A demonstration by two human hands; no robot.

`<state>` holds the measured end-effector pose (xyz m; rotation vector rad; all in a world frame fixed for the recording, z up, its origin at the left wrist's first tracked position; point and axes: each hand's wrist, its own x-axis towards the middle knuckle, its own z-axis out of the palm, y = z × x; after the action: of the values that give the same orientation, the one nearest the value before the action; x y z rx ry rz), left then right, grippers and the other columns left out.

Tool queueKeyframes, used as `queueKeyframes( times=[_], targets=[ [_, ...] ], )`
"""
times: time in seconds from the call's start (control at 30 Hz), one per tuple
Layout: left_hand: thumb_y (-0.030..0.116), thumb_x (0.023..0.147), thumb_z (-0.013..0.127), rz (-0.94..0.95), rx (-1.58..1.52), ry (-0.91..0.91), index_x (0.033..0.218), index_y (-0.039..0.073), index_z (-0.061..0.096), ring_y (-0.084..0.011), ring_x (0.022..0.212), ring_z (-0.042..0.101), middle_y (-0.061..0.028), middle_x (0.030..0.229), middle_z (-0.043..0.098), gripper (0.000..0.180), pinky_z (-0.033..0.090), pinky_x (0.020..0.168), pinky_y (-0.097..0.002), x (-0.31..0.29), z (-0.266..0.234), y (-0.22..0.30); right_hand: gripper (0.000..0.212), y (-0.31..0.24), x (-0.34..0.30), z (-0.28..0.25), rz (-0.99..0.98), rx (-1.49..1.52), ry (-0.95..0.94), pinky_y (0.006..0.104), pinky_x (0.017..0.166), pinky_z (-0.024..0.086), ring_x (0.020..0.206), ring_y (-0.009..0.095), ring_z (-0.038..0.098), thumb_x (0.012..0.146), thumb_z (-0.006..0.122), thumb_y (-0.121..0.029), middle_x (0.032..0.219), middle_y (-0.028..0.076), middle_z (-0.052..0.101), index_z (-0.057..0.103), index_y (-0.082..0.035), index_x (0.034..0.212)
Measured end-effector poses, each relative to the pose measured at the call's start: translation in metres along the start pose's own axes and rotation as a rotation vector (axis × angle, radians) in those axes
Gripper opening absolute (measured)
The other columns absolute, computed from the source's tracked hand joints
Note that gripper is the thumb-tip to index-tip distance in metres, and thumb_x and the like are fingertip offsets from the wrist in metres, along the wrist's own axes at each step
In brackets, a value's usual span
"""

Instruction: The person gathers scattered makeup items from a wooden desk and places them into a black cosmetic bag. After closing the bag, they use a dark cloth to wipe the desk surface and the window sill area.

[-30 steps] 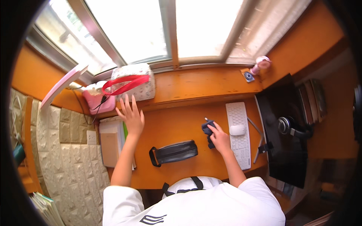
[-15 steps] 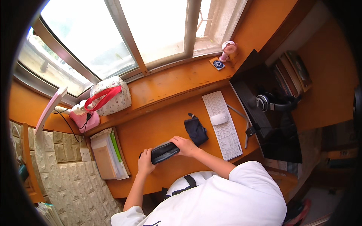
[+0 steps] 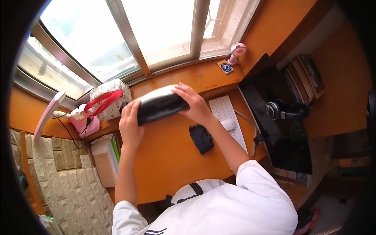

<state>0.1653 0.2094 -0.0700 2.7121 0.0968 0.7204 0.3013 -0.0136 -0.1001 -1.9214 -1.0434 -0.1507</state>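
A long black case (image 3: 162,109), glossy and bright with window light along its upper face, is held up in front of me above the desk. My left hand (image 3: 131,122) is closed round its left end, fingers over the top. Its right end is in my right hand (image 3: 194,105), which grips it the same way. What kind of case it is I cannot make out. A dark cloth pouch (image 3: 201,139) lies on the desk, below my right forearm.
On the desk's right are a white keyboard (image 3: 222,106), a white mouse (image 3: 228,125) and a dark monitor (image 3: 270,113) with headphones (image 3: 274,110). Folders (image 3: 104,156) stand at the left. A patterned bag (image 3: 113,98), pink lamp (image 3: 85,126) and small fan (image 3: 237,51) line the window side.
Both hands have raised the black case and carried it away from me, toward the window. Its upper face now catches the light. The pouch stays on the desk.
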Motion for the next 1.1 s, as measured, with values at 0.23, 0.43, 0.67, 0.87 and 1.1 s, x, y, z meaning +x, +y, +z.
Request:
queueKeyframes(
  times=[0.23,0.43,0.67,0.87,1.1],
  targets=[
    [0.014,0.08,0.079,-0.138,0.18,-0.078,0.149,0.006,0.037,-0.0378,0.133,0.044,-0.0202,0.144,0.046,0.081,0.041,0.108,-0.044,0.021,0.089,-0.084,0.081,0.084,0.044,0.087,0.186,-0.291,0.024,0.0448,0.105,0.045,0.136,0.045,0.041,0.085,0.075,-0.018,0.156,0.024,0.03,0.033,-0.022,0.154],
    [0.015,0.079,0.079,-0.203,0.181,-0.296,0.151,0.001,0.029,-0.0456,0.142,0.029,-0.0283,0.158,0.019,0.089,0.032,0.116,-0.0472,-0.023,0.128,-0.092,0.08,0.082,0.046,0.119,0.323,-0.208,0.108,0.0475,0.097,0.049,0.134,0.051,0.04,0.089,0.07,-0.016,0.156,0.032,0.02,0.027,-0.024,0.156],
    [0.016,0.08,0.078,-0.283,0.134,-0.368,0.155,0.005,0.024,-0.0463,0.149,0.012,-0.0273,0.162,0.005,0.093,0.022,0.116,-0.0622,-0.061,0.141,-0.054,0.09,0.084,0.075,0.13,0.332,-0.174,0.12,0.0487,0.1,0.047,0.135,0.056,0.035,0.078,0.067,-0.009,0.155,0.038,0.013,0.025,-0.022,0.156],
    [0.016,0.082,0.076,-0.306,0.058,-0.421,0.155,0.004,0.024,-0.0469,0.149,0.012,-0.0263,0.162,0.006,0.091,0.021,0.116,-0.0615,-0.093,0.124,-0.022,0.102,0.09,0.042,0.107,0.228,-0.024,0.085,0.0446,0.102,0.046,0.14,0.048,0.033,0.079,0.068,-0.009,0.162,0.026,0.011,0.009,-0.02,0.161],
    [0.016,0.087,0.073,-0.496,-0.122,-0.536,0.153,0.002,0.028,-0.0465,0.149,0.013,-0.025,0.162,0.011,0.082,0.023,0.118,-0.0556,-0.194,0.088,-0.007,0.058,0.054,-0.157,0.088,0.264,-0.248,-0.019,0.0556,0.118,0.025,0.144,0.039,0.032,0.087,0.067,-0.014,0.151,0.017,0.041,0.05,-0.008,0.141]
  ],
)
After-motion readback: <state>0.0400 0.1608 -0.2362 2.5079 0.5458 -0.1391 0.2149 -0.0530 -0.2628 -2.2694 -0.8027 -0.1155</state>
